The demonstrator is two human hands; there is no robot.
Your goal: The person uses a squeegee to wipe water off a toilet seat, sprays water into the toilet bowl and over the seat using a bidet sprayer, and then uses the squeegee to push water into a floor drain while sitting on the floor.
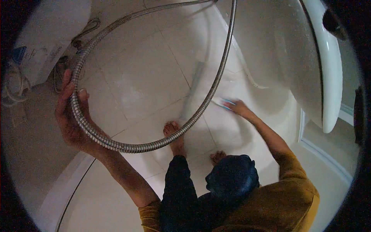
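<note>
My left hand [71, 121] is at the left, its fingers on one side of a ribbed metal shower hose [150, 147] and its thumb on the other. The hose crosses in front of the hand and wrist, and whether the fingers grip it cannot be told. Low over the floor, my right hand [239, 108] is closed around a blue-and-white handle [227, 103]. Beyond the handle lies a long, narrow grey head [192, 87], blurred, which looks like a hand squeegee. Part of it is hidden behind the hose.
Light floor tiles [150, 69] spread around my bare foot [172, 129]. A white ceramic fixture [330, 87], perhaps a toilet or basin, stands at the right. Corded or piped fittings [61, 63] and a pale hose [17, 87] are at the left wall. The metal hose loops across the view.
</note>
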